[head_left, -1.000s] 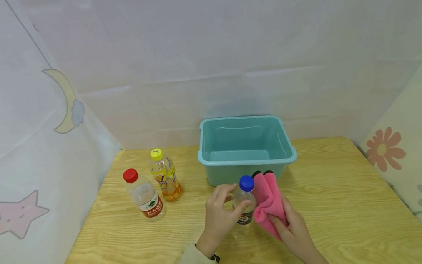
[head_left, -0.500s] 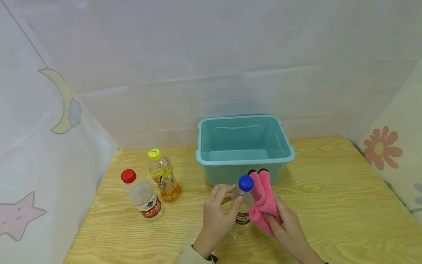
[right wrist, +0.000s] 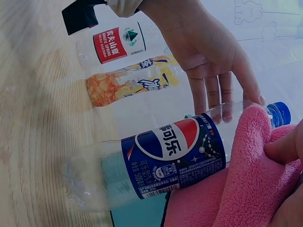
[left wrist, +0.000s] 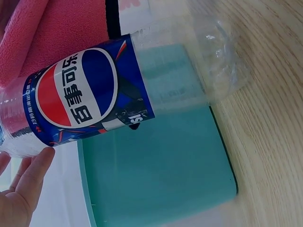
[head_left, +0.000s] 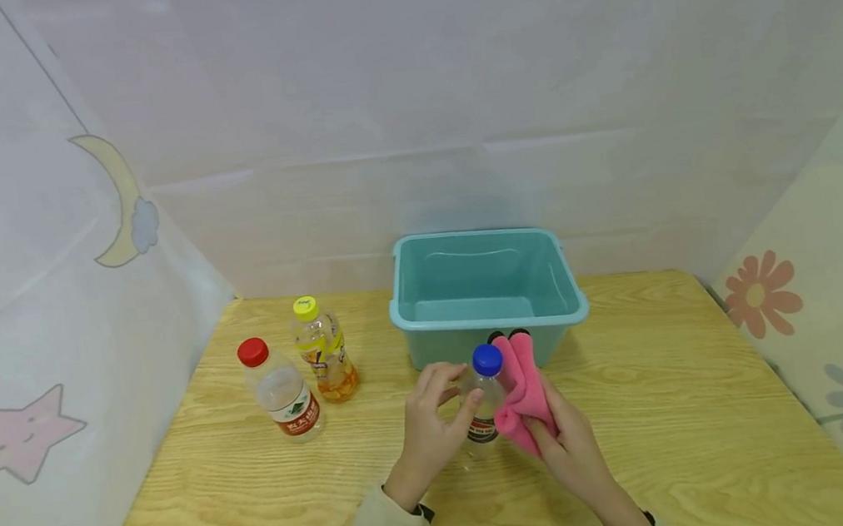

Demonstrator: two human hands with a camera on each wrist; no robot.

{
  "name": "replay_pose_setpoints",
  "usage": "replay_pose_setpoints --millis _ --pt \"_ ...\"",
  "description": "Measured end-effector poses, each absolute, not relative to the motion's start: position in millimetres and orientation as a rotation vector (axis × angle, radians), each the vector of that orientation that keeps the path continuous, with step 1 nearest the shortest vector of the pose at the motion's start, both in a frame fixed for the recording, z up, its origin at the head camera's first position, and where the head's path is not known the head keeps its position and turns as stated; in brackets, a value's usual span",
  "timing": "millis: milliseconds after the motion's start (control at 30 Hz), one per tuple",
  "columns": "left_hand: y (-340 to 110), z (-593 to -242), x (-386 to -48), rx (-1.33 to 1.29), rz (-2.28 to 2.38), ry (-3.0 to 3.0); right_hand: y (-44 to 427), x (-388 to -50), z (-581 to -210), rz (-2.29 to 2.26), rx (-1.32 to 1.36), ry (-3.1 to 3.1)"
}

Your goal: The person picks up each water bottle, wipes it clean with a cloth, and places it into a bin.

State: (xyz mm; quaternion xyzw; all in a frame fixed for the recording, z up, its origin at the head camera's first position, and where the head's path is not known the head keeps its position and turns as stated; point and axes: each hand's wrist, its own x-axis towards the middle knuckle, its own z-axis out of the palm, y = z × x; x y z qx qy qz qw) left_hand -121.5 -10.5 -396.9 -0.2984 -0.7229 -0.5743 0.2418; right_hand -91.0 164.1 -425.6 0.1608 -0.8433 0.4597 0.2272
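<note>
A clear plastic bottle (head_left: 477, 404) with a blue cap and a dark blue cola label stands roughly upright in front of the bin. My left hand (head_left: 433, 421) holds it near the shoulder, thumb on the near side and fingers behind. In my right hand (head_left: 577, 454) is a folded pink cloth (head_left: 521, 396) with dark edging, gripped between thumb and fingers. The right wrist view shows the cloth (right wrist: 241, 175) lying against the bottle's (right wrist: 175, 146) neck and label side. Part of the bottle is hidden by the left thumb and the cloth.
Behind the hands sits a teal plastic bin (head_left: 490, 322) with nothing visible inside. To the left stand a red-capped bottle (head_left: 282, 392) and a yellow-capped bottle (head_left: 327, 355) with some orange contents. A light wooden table (head_left: 705, 405) lies under everything, with printed cloth walls around.
The right hand and pink cloth have shifted slightly left, closer against the bottle. The left hand keeps its hold on the bottle. The whole head view has drifted a little.
</note>
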Motion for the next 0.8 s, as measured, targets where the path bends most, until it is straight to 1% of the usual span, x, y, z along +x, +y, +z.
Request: replay_pose_setpoints --millis 467,700,800 --pt "-14.6 -399.9 -126.3 -0.839 -1.571 -2.011 163.5 -93.6 -424.8 1.285 0.459 -2.326" --pt "-14.7 -430.4 -142.2 -0.854 -1.591 -2.011 164.0 -93.7 -424.5 1.189 0.463 -2.388" --pt "-14.4 -436.1 -145.0 -0.865 -1.574 -2.011 163.1 -92.6 -424.1 1.138 0.464 -2.415"
